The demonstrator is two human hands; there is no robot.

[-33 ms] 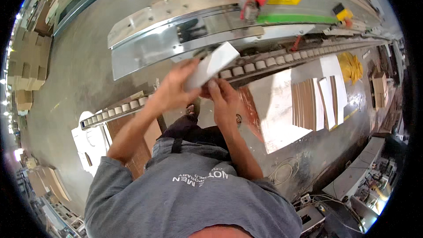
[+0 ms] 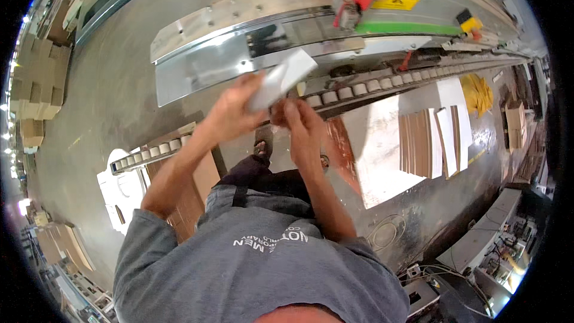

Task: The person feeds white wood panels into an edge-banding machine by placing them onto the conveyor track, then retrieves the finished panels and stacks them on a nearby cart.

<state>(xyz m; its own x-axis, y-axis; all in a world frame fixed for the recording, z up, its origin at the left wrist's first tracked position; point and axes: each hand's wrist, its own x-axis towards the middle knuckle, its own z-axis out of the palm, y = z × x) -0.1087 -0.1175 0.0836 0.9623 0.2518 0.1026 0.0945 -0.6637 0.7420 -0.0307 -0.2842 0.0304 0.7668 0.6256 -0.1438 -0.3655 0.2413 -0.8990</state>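
I hold a white folded carton piece (image 2: 282, 76) up at chest height with both hands. My left hand (image 2: 234, 107) grips its lower left side. My right hand (image 2: 297, 121) pinches its lower end from the right, fingers closed on it. The piece tilts up to the right, in front of a shiny metal machine panel (image 2: 209, 66). Below my hands I see my grey shirt and dark trousers.
A roller conveyor (image 2: 371, 87) runs right along the machine. A white table (image 2: 373, 143) on my right carries stacks of brown and white sheets (image 2: 427, 143). A short roller section (image 2: 143, 155) stands at my left. Cardboard stacks (image 2: 33, 96) line the far left.
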